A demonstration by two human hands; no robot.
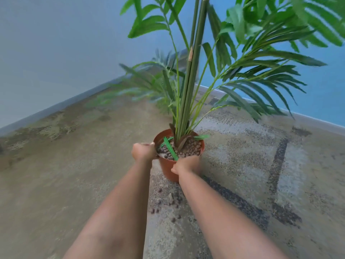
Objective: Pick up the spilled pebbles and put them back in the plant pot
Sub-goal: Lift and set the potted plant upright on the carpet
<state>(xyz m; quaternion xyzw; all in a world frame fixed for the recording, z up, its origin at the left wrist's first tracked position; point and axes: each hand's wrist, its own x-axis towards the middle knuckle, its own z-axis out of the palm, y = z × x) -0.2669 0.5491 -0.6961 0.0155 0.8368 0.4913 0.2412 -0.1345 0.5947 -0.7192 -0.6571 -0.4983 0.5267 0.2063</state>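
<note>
Both hands [164, 157] grip plant pot [168, 167]; pebbles [168, 202] below.

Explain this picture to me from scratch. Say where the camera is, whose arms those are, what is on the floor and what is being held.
There is no machine here. The single picture comes from a wide-angle camera worn on a person's head, looking forward and down, so the two bare arms are that person's own. The left hand holds the left rim of a terracotta plant pot, and the right hand has its grip on the near right side. The pot stands on a mottled floor in a corner of blue walls. It holds a tall green palm-like plant and brown pebbles. More spilled pebbles lie on the floor just in front of the pot, between the arms, not yet picked up.
</note>
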